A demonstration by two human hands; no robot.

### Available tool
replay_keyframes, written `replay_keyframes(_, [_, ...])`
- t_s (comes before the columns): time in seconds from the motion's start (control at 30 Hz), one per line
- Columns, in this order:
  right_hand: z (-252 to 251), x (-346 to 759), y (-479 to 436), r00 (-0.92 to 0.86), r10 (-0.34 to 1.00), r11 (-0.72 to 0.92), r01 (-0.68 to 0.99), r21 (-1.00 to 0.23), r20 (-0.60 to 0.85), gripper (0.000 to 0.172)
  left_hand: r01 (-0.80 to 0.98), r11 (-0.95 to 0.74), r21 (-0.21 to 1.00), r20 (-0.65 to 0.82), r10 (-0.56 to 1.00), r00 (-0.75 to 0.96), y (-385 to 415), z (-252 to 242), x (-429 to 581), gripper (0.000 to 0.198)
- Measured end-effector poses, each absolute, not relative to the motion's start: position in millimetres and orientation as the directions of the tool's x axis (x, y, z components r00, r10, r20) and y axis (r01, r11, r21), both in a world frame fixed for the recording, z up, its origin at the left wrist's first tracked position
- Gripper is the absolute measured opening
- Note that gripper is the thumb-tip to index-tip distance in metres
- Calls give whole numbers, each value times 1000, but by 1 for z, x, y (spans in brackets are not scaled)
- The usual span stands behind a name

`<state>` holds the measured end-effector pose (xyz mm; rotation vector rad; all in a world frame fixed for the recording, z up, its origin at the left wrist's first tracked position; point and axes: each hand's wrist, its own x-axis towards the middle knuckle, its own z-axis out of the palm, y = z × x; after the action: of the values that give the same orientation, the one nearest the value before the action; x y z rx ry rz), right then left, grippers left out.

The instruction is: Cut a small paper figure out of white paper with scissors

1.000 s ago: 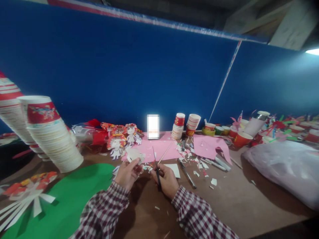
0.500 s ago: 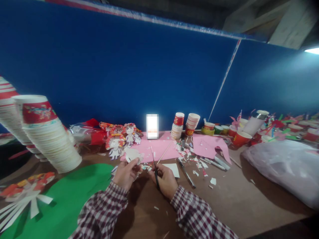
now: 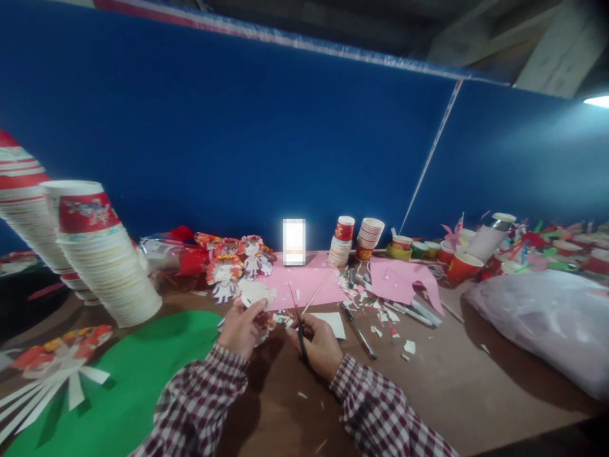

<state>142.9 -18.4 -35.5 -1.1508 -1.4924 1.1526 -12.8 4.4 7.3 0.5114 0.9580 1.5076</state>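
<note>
My left hand (image 3: 242,331) is closed on a white paper piece (image 3: 255,292), pinched between thumb and fingers. In my right hand (image 3: 322,348) is a pair of scissors (image 3: 301,335) with dark handles, its blades pointing away from me and apart from the paper. Beyond both hands lies a pink sheet (image 3: 311,282) strewn with paper scraps. Paper cut-out figures (image 3: 251,255) with red and yellow tops stand just past my left hand. A white square of paper (image 3: 333,325) and a pen (image 3: 359,334) rest by my right hand.
Tall stacks of paper cups (image 3: 109,254) lean at the left, near a green sheet (image 3: 143,381). Two shorter cup stacks (image 3: 339,244) stand at the back. A pale plastic bag (image 3: 537,317) sits at right. A blue partition (image 3: 266,127) rises behind the table.
The whole view has shifted slightly, so things appear a little further right. Both hands keep their hold on the paper piece and the scissors, with hardly any movement.
</note>
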Motion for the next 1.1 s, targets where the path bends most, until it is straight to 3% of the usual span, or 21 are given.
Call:
replay_keyframes(0.73, [-16,147,-31,-260,963,145,279,-949,71,18,-665,24,746,-263,929,-262,8,5,-22,25])
replay_keyframes(1.1, [-20,148,-30,-366,930,127,225,-966,37,23,-635,87,768,-269,943,-197,4,10,-16,29])
